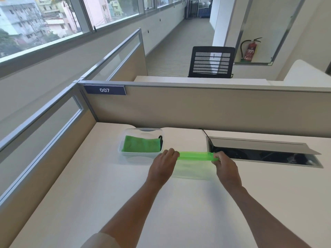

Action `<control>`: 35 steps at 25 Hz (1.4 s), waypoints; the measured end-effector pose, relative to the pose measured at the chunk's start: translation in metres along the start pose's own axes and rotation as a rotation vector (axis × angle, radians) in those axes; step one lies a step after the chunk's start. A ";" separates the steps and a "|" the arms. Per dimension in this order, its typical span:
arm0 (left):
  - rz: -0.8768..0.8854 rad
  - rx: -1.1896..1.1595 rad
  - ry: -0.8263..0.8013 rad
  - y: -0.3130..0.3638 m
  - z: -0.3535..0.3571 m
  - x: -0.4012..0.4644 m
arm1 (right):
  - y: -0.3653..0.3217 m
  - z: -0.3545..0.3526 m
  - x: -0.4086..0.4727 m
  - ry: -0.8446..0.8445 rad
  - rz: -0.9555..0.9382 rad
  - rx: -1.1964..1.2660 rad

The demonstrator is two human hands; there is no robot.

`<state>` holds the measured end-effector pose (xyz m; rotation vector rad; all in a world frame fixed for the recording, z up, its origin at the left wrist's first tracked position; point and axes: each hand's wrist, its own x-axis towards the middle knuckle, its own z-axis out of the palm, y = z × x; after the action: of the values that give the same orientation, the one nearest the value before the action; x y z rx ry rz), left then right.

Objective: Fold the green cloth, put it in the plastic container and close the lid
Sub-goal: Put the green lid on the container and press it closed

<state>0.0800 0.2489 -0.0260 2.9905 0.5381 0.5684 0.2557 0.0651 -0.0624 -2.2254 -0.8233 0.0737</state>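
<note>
A folded green cloth (141, 145) lies inside a clear plastic container (138, 154) that stands open on the white desk. A small black item (160, 139) sits at the cloth's right end, inside the container. Just right of the container, both my hands hold a translucent green lid (195, 156) a little above the desk, seen nearly edge-on. My left hand (165, 162) grips its left end and my right hand (224, 164) grips its right end. The lid casts a green tint on the desk below it.
The white desk (107, 194) is bounded by beige partition panels at the back and left. An open cable tray with a raised grey flap (259, 149) lies in the desk to the right. A black mesh chair (211, 62) stands beyond the partition.
</note>
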 end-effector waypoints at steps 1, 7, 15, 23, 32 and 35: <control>0.016 -0.005 0.019 -0.003 -0.004 0.001 | -0.002 -0.005 0.002 0.007 0.007 0.017; -0.075 -0.171 0.139 -0.017 -0.030 0.007 | -0.025 -0.028 0.004 0.088 -0.129 0.088; -0.460 -0.679 0.284 -0.042 -0.051 0.006 | -0.087 -0.026 0.027 0.245 -0.131 0.233; -0.626 -0.606 0.252 -0.100 -0.057 -0.021 | -0.158 0.024 0.044 0.241 0.141 0.481; -0.723 -0.481 0.131 -0.157 -0.043 -0.029 | -0.191 0.086 0.056 -0.052 0.172 0.383; -0.736 -0.449 0.081 -0.170 -0.037 -0.022 | -0.192 0.107 0.061 -0.072 0.218 0.277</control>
<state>-0.0083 0.4000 -0.0181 2.1408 1.2365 0.6227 0.1691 0.2670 0.0010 -2.0486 -0.5665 0.3529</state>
